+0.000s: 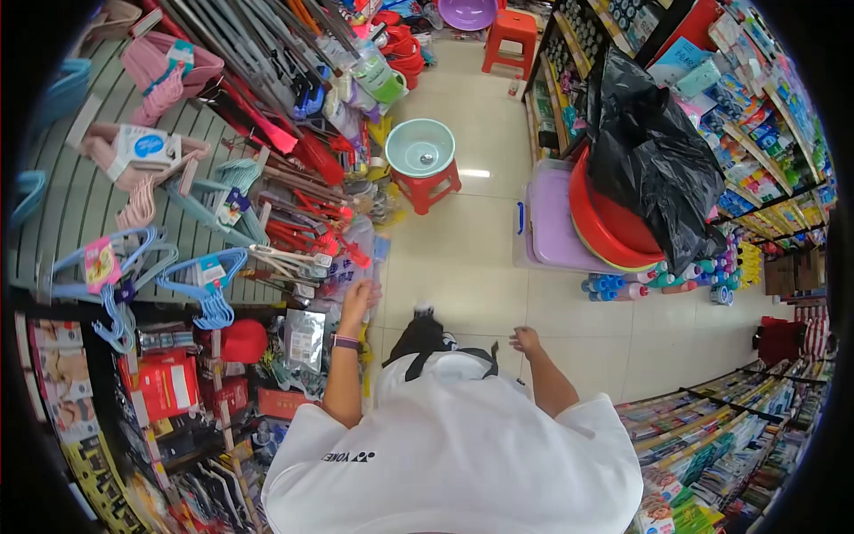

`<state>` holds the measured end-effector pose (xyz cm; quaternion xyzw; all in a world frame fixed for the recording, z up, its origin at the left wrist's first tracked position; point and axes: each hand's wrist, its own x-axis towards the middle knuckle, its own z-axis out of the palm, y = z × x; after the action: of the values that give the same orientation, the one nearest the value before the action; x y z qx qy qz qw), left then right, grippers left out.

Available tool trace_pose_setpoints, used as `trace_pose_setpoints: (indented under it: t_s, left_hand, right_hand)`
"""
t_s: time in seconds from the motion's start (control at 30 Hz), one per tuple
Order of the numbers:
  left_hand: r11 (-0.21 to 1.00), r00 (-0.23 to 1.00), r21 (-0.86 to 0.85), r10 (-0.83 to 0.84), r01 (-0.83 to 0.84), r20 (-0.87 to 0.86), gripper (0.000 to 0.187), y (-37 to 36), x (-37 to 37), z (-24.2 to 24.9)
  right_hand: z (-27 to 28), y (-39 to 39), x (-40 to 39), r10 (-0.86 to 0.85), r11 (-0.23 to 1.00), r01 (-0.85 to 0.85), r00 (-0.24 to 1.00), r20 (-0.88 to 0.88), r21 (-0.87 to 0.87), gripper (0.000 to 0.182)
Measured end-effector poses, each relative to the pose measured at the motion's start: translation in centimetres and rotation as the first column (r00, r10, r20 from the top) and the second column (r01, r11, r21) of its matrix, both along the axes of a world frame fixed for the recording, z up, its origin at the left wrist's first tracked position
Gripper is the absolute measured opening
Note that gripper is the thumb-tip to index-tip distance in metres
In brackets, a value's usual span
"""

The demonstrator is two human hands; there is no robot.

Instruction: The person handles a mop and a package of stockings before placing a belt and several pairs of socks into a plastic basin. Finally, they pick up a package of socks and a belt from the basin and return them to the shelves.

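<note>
My left hand (358, 298) is raised at the left side of the aisle with its fingers stretched out. Nothing shows in it. Right by its fingertips hang clear plastic packages (345, 271) at the edge of the wall display, overlapping the hand in this view. My right hand (525, 341) hangs over the tiled floor to the right of my body, its fingers loosely apart and holding nothing. Farther ahead, a pale teal basin (421, 148) with a small object inside rests on a red plastic stool (427, 189).
Clothes hangers (203, 276), red-handled tools (329, 242) and long poles (240, 53) crowd the left wall. On the right, a lilac storage box (553, 214) and red basin (605, 214) with a black plastic bag (654, 151) jut into the aisle. Another red stool (511, 40) stands at the far end.
</note>
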<state>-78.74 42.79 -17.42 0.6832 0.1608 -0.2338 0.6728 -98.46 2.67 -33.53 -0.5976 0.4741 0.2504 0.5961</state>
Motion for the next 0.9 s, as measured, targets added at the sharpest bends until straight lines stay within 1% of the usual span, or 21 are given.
trace_pose_setpoints:
  t_s: [0.1, 0.2, 0.3, 0.37, 0.43, 0.47, 0.5, 0.57, 0.6, 0.67, 0.73, 0.77, 0.8, 0.9]
  left_hand:
    - [1.0, 1.0, 0.014, -0.018, 0.018, -0.016, 0.029, -2.2, 4.6, 0.1]
    - [0.997, 0.997, -0.007, -0.083, 0.083, 0.007, 0.027, -4.0, 9.7, -1.7]
    - [0.997, 0.998, -0.031, -0.064, 0.064, 0.006, 0.027, -5.7, 16.0, -3.6]
    - [0.998, 0.999, -0.046, -0.034, 0.035, 0.017, 0.027, -6.5, 20.5, -4.7]
    - [0.993, 0.998, -0.107, 0.061, -0.059, 0.018, 0.025, -6.8, 25.0, -6.7]
    - [0.995, 0.997, -0.062, 0.077, -0.075, 0.03, 0.026, -6.9, 27.0, -7.2]
    - [0.994, 0.996, -0.07, 0.086, -0.084, 0.025, 0.026, -7.0, 29.1, -7.4]
    - [0.978, 0.99, -0.157, 0.14, -0.135, 0.019, 0.024, -6.8, 33.4, -7.6]
    - [0.976, 0.989, -0.162, 0.149, -0.143, 0.022, 0.024, -6.9, 35.6, -7.0]
    - [0.954, 0.96, -0.148, 0.272, -0.261, 0.059, 0.023, -7.0, 39.2, -5.8]
    - [0.944, 0.951, -0.159, 0.303, -0.29, 0.065, 0.023, -7.1, 42.3, -5.3]
    - [0.935, 0.943, -0.173, 0.326, -0.311, 0.071, 0.023, -7.1, 43.7, -5.2]
    - [0.918, 0.932, -0.184, 0.362, -0.35, 0.033, 0.023, -7.5, 44.9, -4.0]
    - [0.908, 0.918, -0.175, 0.393, -0.381, 0.044, 0.024, -7.6, 48.0, -3.6]
  right_hand:
    - [2.2, 0.6, 7.5, 0.018, 0.999, -0.021, 0.997, 0.08, 0.035, 0.032]
    - [3.8, 0.3, 16.1, 0.065, 0.996, -0.073, 0.984, 0.168, 0.044, 0.03]
    - [4.3, -1.2, 25.0, 0.135, 0.989, -0.144, 0.961, 0.242, 0.02, 0.029]
    - [4.3, -2.1, 31.2, 0.177, 0.983, -0.184, 0.944, 0.278, -0.001, 0.029]
    - [4.6, -3.1, 37.0, 0.207, 0.978, -0.205, 0.951, 0.229, -0.034, 0.029]
    - [4.8, -3.5, 39.8, 0.214, 0.977, -0.21, 0.95, 0.229, -0.04, 0.029]
    - [5.2, -4.1, 42.1, 0.248, 0.969, -0.244, 0.944, 0.216, -0.047, 0.029]
    - [5.9, -5.4, 46.9, 0.294, 0.956, -0.287, 0.935, 0.2, -0.062, 0.029]
    - [6.4, -5.8, 49.6, 0.318, 0.948, -0.312, 0.924, 0.212, -0.066, 0.029]
    - [7.2, -6.4, 54.5, 0.355, 0.935, -0.349, 0.909, 0.219, -0.067, 0.029]
    - [8.0, -6.9, 58.9, 0.337, 0.941, -0.328, 0.904, 0.264, -0.078, 0.027]
    - [8.3, -7.1, 60.9, 0.349, 0.937, -0.342, 0.9, 0.26, -0.073, 0.027]
    - [8.5, -7.4, 62.9, 0.356, 0.934, -0.352, 0.894, 0.271, -0.065, 0.028]
    - [8.7, -8.2, 68.8, 0.385, 0.92, -0.388, 0.875, 0.294, -0.051, 0.029]
